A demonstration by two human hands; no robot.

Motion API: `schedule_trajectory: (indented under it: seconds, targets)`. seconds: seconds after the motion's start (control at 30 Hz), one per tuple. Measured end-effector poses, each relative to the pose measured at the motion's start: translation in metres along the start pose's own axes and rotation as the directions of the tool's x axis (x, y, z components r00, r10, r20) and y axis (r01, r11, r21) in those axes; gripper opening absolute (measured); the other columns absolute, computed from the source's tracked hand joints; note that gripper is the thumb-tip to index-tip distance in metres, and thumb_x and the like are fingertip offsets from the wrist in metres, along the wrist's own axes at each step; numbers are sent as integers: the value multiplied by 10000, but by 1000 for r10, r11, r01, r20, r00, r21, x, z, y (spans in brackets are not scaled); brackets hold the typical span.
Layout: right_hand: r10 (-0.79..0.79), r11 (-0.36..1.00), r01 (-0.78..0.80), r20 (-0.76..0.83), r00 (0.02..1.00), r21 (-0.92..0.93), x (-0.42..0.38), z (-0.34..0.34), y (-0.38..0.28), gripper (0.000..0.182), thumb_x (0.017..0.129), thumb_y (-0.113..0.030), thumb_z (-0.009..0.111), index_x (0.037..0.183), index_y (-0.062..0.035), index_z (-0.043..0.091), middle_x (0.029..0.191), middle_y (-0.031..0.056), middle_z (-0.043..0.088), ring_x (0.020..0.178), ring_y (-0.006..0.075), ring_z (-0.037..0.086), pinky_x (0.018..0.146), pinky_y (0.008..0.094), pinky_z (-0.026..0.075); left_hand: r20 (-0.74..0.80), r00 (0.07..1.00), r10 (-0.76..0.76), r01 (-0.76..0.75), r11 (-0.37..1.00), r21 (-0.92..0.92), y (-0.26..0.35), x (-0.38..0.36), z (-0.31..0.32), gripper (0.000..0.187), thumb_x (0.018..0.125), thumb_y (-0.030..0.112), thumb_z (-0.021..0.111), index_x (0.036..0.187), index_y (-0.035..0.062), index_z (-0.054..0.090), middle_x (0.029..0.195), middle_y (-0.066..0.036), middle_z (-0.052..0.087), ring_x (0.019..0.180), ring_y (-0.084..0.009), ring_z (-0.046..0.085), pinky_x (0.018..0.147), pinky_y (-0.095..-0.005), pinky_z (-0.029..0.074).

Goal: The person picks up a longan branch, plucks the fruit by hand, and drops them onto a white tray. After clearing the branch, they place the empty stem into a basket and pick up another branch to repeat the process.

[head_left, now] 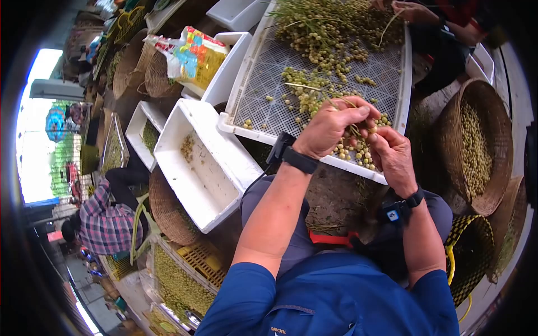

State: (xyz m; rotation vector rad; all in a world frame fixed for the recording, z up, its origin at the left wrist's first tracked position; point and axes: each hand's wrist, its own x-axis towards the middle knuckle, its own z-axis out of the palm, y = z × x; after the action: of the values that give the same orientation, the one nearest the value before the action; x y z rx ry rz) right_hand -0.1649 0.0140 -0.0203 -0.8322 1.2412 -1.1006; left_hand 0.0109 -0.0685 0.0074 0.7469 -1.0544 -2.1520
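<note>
My left hand (330, 127) is closed, its thumb and fingers pinching the stem of a bunch of small, round, yellow-green fruits (352, 131). Close beside it, my right hand (395, 158) has its fingertips pressed together at the same bunch. Both hands are over the near edge of a white mesh tray (255, 84). Loose fruits (353, 154) lie on the mesh under my hands, partly covered by them. Farther back on the tray is a large heap of fruit still on green stems (319, 31).
Across the tray, another person's hand (412, 11) reaches the heap. A wicker basket of fruits (473, 145) stands at right, above a yellow-black basket (471, 263). White foam boxes (196, 162) and a printed bag (193, 59) sit at left. A person in plaid (109, 221) is farther left.
</note>
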Motion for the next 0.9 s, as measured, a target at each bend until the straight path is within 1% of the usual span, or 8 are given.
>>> schedule_trajectory:
  seconds: [0.1, 0.2, 0.37, 0.43, 0.57, 0.63, 0.77, 0.9]
  targets:
    - [-36, 999, 35, 53, 998, 20, 0, -2, 2, 132, 965, -155, 660, 961, -27, 690, 686, -63, 551, 547, -1, 433, 465, 186, 319, 6, 1000, -8, 8, 1000, -11, -3, 0, -2, 238, 997, 209, 533, 1048, 20, 668, 870, -45, 665, 724, -81, 607, 502, -195, 469]
    - [-43, 994, 47, 39, 998, -102, -2, 2, -1, 159, 965, -178, 667, 936, -22, 675, 682, -61, 550, 550, 1, 437, 467, 187, 321, -5, 999, -36, 36, 999, -22, -4, 0, -4, 235, 1001, 214, 529, 1028, 25, 665, 860, -41, 663, 711, -77, 606, 479, -190, 457]
    - [-57, 993, 59, 23, 998, -98, -6, 4, -10, 68, 927, -90, 657, 898, -29, 651, 679, -62, 560, 538, 7, 430, 468, 194, 327, 59, 998, -34, 38, 997, -74, 0, -8, -4, 251, 1009, 241, 520, 1031, 35, 662, 840, -34, 651, 686, -77, 601, 468, -185, 446]
    - [-69, 987, 67, -11, 998, -146, -5, 4, -11, 58, 901, -102, 674, 888, -54, 645, 697, -51, 562, 554, 15, 453, 477, 197, 345, -38, 999, -33, 33, 999, 11, 7, -10, 1, 279, 1017, 272, 511, 1044, 38, 662, 846, -33, 642, 679, -79, 600, 468, -182, 441]
    - [15, 959, -60, 163, 987, 277, -6, 5, -8, 96, 904, -105, 702, 958, -65, 634, 712, -43, 566, 535, 18, 493, 454, 168, 376, -55, 997, -46, 45, 999, -30, 2, -11, -4, 324, 1029, 311, 498, 1062, 27, 651, 863, -32, 633, 669, -91, 600, 463, -193, 461]
    - [21, 952, -84, 211, 977, 294, -7, 7, -7, 98, 910, -112, 703, 966, -65, 638, 721, -38, 570, 527, 17, 487, 451, 171, 371, -37, 998, -44, 43, 998, -40, 2, -11, -5, 335, 1031, 315, 496, 1070, 17, 644, 861, -39, 633, 666, -96, 601, 463, -198, 474]
    - [53, 978, -99, 241, 969, 183, -6, 8, 0, 143, 903, -152, 731, 971, -67, 638, 751, -45, 592, 529, 13, 483, 445, 174, 361, -49, 999, -19, 18, 1000, -25, 3, -13, -7, 346, 1033, 317, 493, 1088, 9, 641, 862, -56, 634, 668, -100, 602, 468, -197, 480]
    - [88, 927, -165, 234, 968, 337, -4, 7, 2, 145, 890, -147, 745, 926, -81, 622, 763, -50, 601, 525, 13, 477, 437, 176, 335, -34, 999, -14, 13, 999, -30, 2, -11, -2, 380, 1037, 345, 484, 1090, 5, 644, 867, -63, 636, 668, -106, 602, 471, -205, 481]
